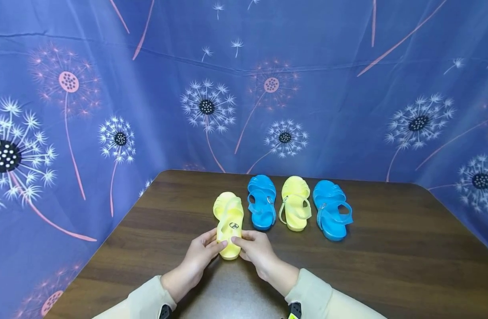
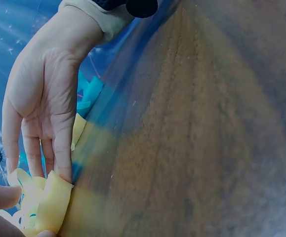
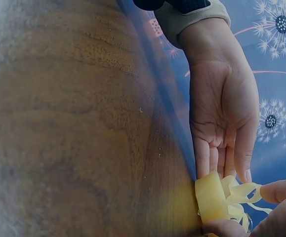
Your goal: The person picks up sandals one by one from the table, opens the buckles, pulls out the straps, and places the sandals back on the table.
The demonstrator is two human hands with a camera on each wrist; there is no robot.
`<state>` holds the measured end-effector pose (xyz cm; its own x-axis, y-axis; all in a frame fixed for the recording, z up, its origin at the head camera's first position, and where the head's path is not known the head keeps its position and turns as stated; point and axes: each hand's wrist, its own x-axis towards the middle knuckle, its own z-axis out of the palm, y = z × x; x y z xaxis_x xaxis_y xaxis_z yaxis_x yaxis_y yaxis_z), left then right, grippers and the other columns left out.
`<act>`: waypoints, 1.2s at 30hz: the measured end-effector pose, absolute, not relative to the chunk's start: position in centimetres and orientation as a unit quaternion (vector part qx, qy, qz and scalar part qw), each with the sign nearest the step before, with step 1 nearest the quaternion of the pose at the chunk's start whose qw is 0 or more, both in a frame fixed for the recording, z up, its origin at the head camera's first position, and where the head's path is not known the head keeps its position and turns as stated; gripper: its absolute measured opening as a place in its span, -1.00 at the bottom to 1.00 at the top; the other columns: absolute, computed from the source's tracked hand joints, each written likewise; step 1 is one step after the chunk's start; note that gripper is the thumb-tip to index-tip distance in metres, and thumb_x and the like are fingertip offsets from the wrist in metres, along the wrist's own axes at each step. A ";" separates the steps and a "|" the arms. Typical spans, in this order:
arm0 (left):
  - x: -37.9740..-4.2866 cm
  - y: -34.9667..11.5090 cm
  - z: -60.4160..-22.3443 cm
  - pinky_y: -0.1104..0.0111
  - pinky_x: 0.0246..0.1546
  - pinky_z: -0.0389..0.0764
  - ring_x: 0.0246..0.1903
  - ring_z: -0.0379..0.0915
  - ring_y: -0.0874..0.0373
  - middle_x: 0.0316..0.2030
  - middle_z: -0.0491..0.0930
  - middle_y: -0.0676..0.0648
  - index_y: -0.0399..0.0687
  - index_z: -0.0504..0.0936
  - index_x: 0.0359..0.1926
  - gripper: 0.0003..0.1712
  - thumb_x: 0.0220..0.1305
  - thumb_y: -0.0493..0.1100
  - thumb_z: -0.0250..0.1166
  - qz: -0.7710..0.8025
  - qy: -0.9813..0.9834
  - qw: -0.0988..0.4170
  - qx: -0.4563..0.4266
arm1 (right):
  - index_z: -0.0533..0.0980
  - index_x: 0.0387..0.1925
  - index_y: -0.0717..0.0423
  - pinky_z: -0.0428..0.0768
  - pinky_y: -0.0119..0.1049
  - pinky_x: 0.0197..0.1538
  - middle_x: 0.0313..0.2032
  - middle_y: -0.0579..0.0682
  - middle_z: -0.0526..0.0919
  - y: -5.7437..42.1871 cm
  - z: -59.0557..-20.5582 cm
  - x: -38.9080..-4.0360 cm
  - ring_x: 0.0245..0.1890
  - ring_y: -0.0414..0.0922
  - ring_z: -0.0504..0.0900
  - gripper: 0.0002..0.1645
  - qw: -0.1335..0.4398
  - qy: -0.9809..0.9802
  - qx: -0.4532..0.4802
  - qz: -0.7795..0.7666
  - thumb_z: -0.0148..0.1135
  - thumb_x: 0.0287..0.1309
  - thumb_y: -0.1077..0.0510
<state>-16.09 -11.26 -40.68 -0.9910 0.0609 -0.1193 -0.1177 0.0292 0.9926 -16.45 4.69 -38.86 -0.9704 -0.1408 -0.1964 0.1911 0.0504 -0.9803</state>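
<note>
Head view: yellow jelly sandal on brown wooden surface, near-left of a far row of three sandals, pinched at heel between left hand and right hand, fingers curled round it.

Staged recording booth — dandelion-print backdrop draped around wooden table.

- Left hand and right hand hold the heel of a yellow sandal on the table, one at each side.
- Behind it stand a blue sandal, a second yellow sandal and another blue one in a row.
</note>
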 end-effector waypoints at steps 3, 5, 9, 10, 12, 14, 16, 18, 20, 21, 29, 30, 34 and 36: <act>-16.3 -11.3 -40.6 0.21 0.15 0.55 0.24 0.38 -0.18 0.25 0.35 -0.46 -0.50 0.22 0.34 -0.29 0.28 -0.26 0.27 0.696 0.715 0.062 -0.021 | 0.39 0.18 0.49 0.58 0.02 0.11 0.13 0.36 0.52 4.6 -38.8 -16.7 0.09 0.09 0.59 -0.42 0.119 0.715 0.017 -0.688 0.23 0.26 0.17; -16.5 -11.2 -40.7 0.21 0.15 0.55 0.24 0.37 -0.19 0.25 0.35 -0.46 -0.49 0.22 0.34 -0.29 0.28 -0.26 0.27 0.697 0.714 0.060 -0.019 | 0.39 0.18 0.49 0.58 0.02 0.11 0.12 0.36 0.52 4.6 -38.9 -16.9 0.09 0.08 0.59 -0.43 0.117 0.717 0.017 -0.687 0.22 0.27 0.17; -16.8 -11.0 -40.7 0.24 0.15 0.55 0.25 0.37 -0.19 0.25 0.34 -0.47 -0.51 0.21 0.34 -0.30 0.29 -0.27 0.26 0.699 0.712 0.059 -0.016 | 0.39 0.17 0.49 0.58 0.02 0.11 0.11 0.35 0.53 4.6 -39.0 -17.1 0.08 0.08 0.60 -0.44 0.114 0.715 0.017 -0.689 0.22 0.27 0.18; -16.9 -11.0 -40.7 0.24 0.15 0.55 0.25 0.37 -0.19 0.25 0.34 -0.48 -0.51 0.21 0.34 -0.29 0.28 -0.28 0.26 0.701 0.711 0.059 -0.016 | 0.39 0.17 0.49 0.58 0.03 0.11 0.10 0.35 0.54 4.6 -39.0 -17.1 0.08 0.08 0.60 -0.44 0.114 0.714 0.017 -0.690 0.21 0.27 0.18; -17.0 -10.9 -40.8 0.24 0.15 0.54 0.25 0.36 -0.20 0.25 0.34 -0.48 -0.52 0.20 0.34 -0.29 0.28 -0.28 0.26 0.701 0.710 0.058 -0.014 | 0.39 0.17 0.49 0.57 0.03 0.11 0.10 0.35 0.54 4.6 -39.1 -17.2 0.08 0.08 0.60 -0.45 0.113 0.712 0.017 -0.692 0.21 0.27 0.18; -17.2 -11.0 -40.8 0.24 0.15 0.54 0.24 0.37 -0.20 0.25 0.34 -0.49 -0.52 0.20 0.34 -0.30 0.28 -0.29 0.25 0.702 0.710 0.056 -0.014 | 0.39 0.18 0.48 0.57 0.04 0.11 0.10 0.36 0.54 4.6 -39.1 -17.3 0.09 0.09 0.60 -0.45 0.114 0.711 0.017 -0.693 0.20 0.28 0.18; -17.3 -11.0 -40.9 0.23 0.15 0.54 0.24 0.38 -0.19 0.25 0.35 -0.48 -0.51 0.21 0.34 -0.31 0.29 -0.30 0.25 0.702 0.710 0.055 -0.016 | 0.39 0.18 0.48 0.57 0.04 0.12 0.10 0.36 0.53 4.5 -39.1 -17.4 0.10 0.11 0.59 -0.45 0.115 0.712 0.018 -0.693 0.20 0.28 0.18; -17.4 -11.1 -40.9 0.24 0.15 0.54 0.24 0.38 -0.18 0.25 0.36 -0.47 -0.50 0.22 0.34 -0.32 0.29 -0.30 0.25 0.701 0.711 0.055 -0.019 | 0.38 0.19 0.48 0.56 0.05 0.12 0.12 0.36 0.52 4.4 -39.0 -17.6 0.12 0.13 0.57 -0.44 0.116 0.713 0.020 -0.692 0.20 0.29 0.18; -17.5 -11.1 -40.9 0.24 0.15 0.55 0.24 0.38 -0.18 0.25 0.35 -0.47 -0.50 0.22 0.34 -0.31 0.29 -0.29 0.25 0.700 0.712 0.054 -0.020 | 0.37 0.20 0.48 0.56 0.05 0.12 0.14 0.37 0.50 4.3 -39.0 -17.8 0.14 0.14 0.56 -0.43 0.116 0.713 0.023 -0.691 0.20 0.29 0.18; -17.6 -11.2 -40.9 0.24 0.15 0.55 0.24 0.38 -0.18 0.25 0.35 -0.47 -0.50 0.21 0.34 -0.31 0.29 -0.29 0.26 0.700 0.711 0.054 -0.020 | 0.36 0.20 0.48 0.56 0.05 0.13 0.14 0.38 0.49 4.3 -39.0 -17.8 0.14 0.15 0.55 -0.43 0.116 0.714 0.024 -0.690 0.19 0.29 0.18; -18.0 -11.3 -41.0 0.22 0.16 0.54 0.26 0.35 -0.19 0.26 0.33 -0.48 -0.51 0.18 0.35 -0.29 0.29 -0.29 0.25 0.700 0.712 0.052 -0.019 | 0.37 0.20 0.47 0.55 0.05 0.13 0.13 0.36 0.50 3.9 -39.2 -18.3 0.14 0.11 0.56 -0.44 0.114 0.714 0.031 -0.690 0.20 0.29 0.18; -18.0 -11.3 -41.0 0.21 0.17 0.53 0.26 0.35 -0.20 0.27 0.32 -0.48 -0.52 0.18 0.35 -0.29 0.29 -0.29 0.25 0.701 0.711 0.052 -0.019 | 0.37 0.20 0.47 0.56 0.05 0.13 0.13 0.36 0.50 3.9 -39.2 -18.3 0.14 0.11 0.55 -0.44 0.115 0.714 0.032 -0.689 0.20 0.29 0.17; -18.2 -11.3 -41.1 0.19 0.18 0.52 0.26 0.35 -0.20 0.27 0.31 -0.48 -0.52 0.17 0.36 -0.29 0.30 -0.29 0.24 0.700 0.712 0.051 -0.021 | 0.36 0.21 0.48 0.55 0.06 0.13 0.15 0.37 0.49 3.8 -39.2 -18.4 0.16 0.14 0.53 -0.43 0.114 0.718 0.032 -0.685 0.19 0.29 0.17; -18.4 -11.4 -41.1 0.19 0.18 0.52 0.26 0.35 -0.20 0.27 0.31 -0.48 -0.52 0.17 0.35 -0.29 0.29 -0.30 0.24 0.700 0.712 0.050 -0.019 | 0.36 0.21 0.48 0.54 0.07 0.14 0.16 0.37 0.48 3.7 -39.2 -18.5 0.17 0.15 0.52 -0.43 0.112 0.721 0.031 -0.683 0.18 0.30 0.17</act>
